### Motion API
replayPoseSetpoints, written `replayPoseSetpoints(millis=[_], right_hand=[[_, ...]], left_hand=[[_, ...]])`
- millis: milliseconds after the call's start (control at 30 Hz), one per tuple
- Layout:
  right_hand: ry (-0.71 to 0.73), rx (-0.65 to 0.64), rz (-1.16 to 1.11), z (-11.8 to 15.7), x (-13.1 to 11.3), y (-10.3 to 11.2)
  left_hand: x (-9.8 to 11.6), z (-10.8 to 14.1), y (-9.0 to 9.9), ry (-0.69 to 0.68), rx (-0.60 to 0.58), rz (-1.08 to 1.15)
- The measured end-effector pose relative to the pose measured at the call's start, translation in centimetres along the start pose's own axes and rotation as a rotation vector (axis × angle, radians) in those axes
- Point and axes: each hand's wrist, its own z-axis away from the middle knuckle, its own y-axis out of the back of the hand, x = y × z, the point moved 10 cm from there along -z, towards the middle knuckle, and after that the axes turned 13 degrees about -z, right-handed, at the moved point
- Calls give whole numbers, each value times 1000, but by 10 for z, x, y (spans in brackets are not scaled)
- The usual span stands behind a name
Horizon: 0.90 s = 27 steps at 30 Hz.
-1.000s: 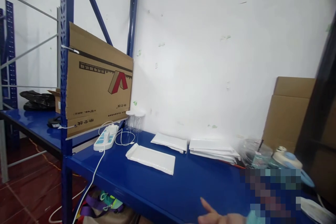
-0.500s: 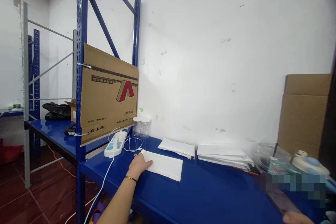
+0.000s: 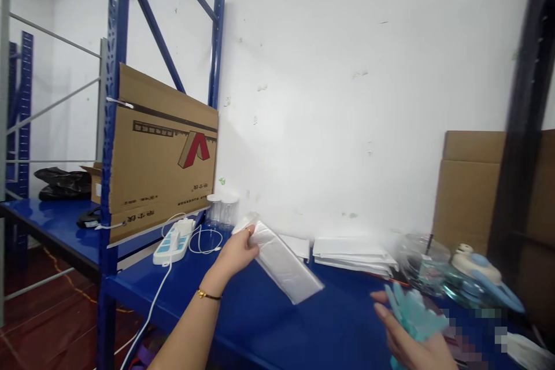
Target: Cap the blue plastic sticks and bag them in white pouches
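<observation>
My left hand (image 3: 236, 251), with a dark bracelet at the wrist, is closed on one end of a flat white plastic packet (image 3: 288, 266). The packet is lifted and slants down to the right over the blue tabletop (image 3: 347, 306). At the lower right, my right hand (image 3: 410, 344) has its fingers curled around a crumpled teal piece of thin, soft material (image 3: 414, 309); motion blurs it, so its exact kind is unclear. Behind the lifted packet lies another white packet (image 3: 298, 244), partly covered.
White packets (image 3: 351, 254) are stacked along the wall. A power strip (image 3: 173, 241) with cables and lidded clear jars (image 3: 228, 211) stand at the left. On the right are a clear plastic container (image 3: 422, 260), a blue-and-cream bottle (image 3: 477, 269) and cardboard (image 3: 468, 196).
My left hand has raised the packet off the table and tilted it. My right hand has come further into view, now holding the teal material. The view has shifted rightward.
</observation>
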Motion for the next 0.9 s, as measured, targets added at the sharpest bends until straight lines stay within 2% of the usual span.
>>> replayPoseSetpoints(millis=[67, 133, 200, 267, 367, 400, 467, 533, 667, 767, 900], right_hand=[[123, -83, 157, -1, -28, -23], [225, -181, 286, 4, -43, -52], [345, -215, 377, 14, -51, -73], [439, -186, 449, 23, -49, -80], [548, -108, 510, 33, -45, -71], [576, -102, 514, 36, -44, -67], [613, -118, 512, 40, -42, -62], [613, -143, 522, 42, -40, -59], [540, -175, 526, 40, -29, -59], [488, -180, 477, 37, -21, -60], [423, -198, 457, 33, -18, -63]], left_hand=[[65, 9, 24, -225, 35, -21], [116, 22, 44, -352, 73, -34], [154, 38, 51, -475, 94, 22], [174, 53, 50, -532, 149, 201], [165, 66, 36, -415, 315, 565], [162, 69, 22, -376, 300, 653], [163, 72, -7, -329, 194, 795], [168, 75, -26, -312, 99, 908], [175, 74, -30, -278, 74, 1007], [179, 69, -28, -262, 65, 952], [179, 61, -25, -248, 129, 849]])
